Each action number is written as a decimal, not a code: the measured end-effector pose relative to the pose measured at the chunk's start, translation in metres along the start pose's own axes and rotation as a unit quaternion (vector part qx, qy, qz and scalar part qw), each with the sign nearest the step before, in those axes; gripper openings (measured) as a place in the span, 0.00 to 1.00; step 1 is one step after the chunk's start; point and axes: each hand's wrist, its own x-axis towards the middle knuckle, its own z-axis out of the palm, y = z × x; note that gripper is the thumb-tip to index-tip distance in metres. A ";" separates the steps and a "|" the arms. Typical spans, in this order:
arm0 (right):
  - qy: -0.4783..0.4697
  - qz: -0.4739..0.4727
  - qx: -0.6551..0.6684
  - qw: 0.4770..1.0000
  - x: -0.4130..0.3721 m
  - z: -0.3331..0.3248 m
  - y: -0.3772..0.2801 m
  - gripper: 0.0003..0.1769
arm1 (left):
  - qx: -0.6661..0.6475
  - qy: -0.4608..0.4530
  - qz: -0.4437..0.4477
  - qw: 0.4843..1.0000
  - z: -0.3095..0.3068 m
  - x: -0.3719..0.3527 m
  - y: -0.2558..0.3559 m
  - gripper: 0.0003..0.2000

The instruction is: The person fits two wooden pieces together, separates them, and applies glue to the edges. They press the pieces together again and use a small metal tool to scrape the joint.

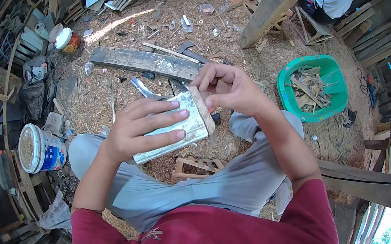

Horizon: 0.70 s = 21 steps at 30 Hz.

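Observation:
A flat, silvery rectangular block [194, 128] lies tilted above my lap. Across its upper right end runs a thin brown strip of wood [203, 110]. My left hand [147, 128] rests over the block's face with its fingers spread, holding it from the left side. At the strip's upper end is my right hand [222, 87], thumb and fingers bent round it in a pinch. Just beyond the hands a long weathered beam [139, 61] lies on the ground, with a dark hammer-like tool [190, 52] behind it. A shiny metal tool [142, 87] lies left of the block.
A green tub [340, 94] of wood scraps stands at the right. White buckets [29, 147] [63, 38] stand at the left. A wooden post [268, 18] rises ahead, with a person [333, 3] in white beyond it. Wood chips cover the ground.

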 end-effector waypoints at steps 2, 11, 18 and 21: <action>-0.023 0.029 0.066 0.997 0.000 0.000 0.003 0.25 | -0.018 0.001 0.005 1.000 0.000 0.001 0.002 0.18; -0.127 0.046 0.070 0.988 0.000 -0.003 0.007 0.29 | -0.067 0.011 0.008 0.998 0.005 -0.004 0.006 0.17; -0.179 0.031 0.026 0.983 0.003 -0.003 0.006 0.31 | -0.007 0.071 0.004 0.997 0.008 -0.008 0.011 0.23; -0.173 0.065 0.034 0.982 0.002 -0.001 0.003 0.32 | 0.024 0.087 -0.002 0.996 0.010 -0.011 0.011 0.24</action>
